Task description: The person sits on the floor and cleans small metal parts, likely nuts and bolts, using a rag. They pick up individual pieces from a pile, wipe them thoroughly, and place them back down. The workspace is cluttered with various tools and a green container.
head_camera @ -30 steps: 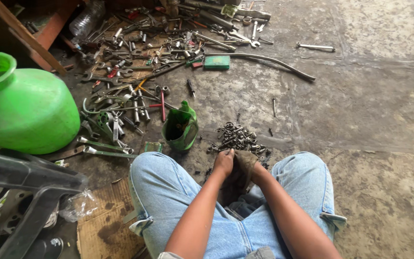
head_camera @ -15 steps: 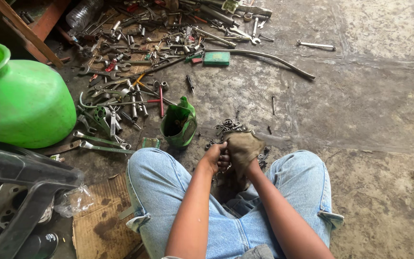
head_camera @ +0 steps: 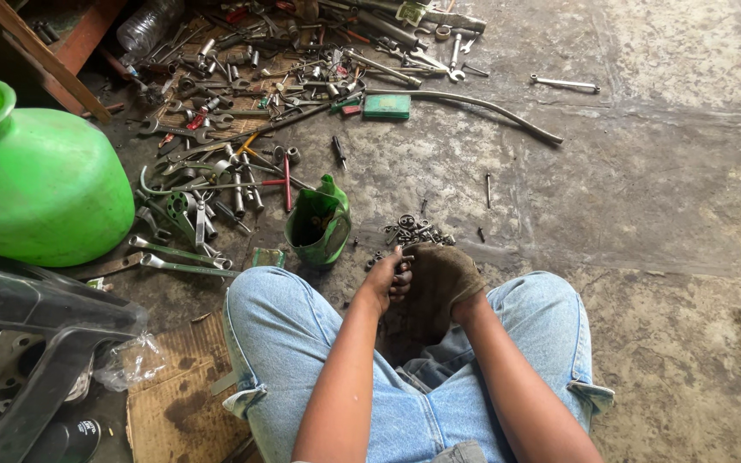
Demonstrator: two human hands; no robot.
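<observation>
Seated on the concrete floor (head_camera: pixel 645 171), knees in blue jeans (head_camera: pixel 293 343) spread, both hands meeting low between them. Left hand (head_camera: pixel 385 281) curled shut, grip clenched on a small dark metal piece, probably a bolt or nut, though too small and shadowed to tell for sure. Right hand (head_camera: pixel 456 287) wrapped inside a brown rag (head_camera: pixel 437 274), grip closed through the cloth and pressed against the left fingers.

Changed in the last second: rag lifted from down by the floor, bunched up higher half a second ago, now pulled round the right hand and settled against the small piece. Hands drawn slightly back from the heap of small nuts and bolts (head_camera: pixel 413 231), which lies just ahead, untouched now. Reads as wiping one piece taken from that heap.

Cut-open green jug (head_camera: pixel 319 227) just left of the heap. Big green pot (head_camera: pixel 40 184) further left. Spanners and sockets (head_camera: pixel 242 129) scattered beyond, well apart.
</observation>
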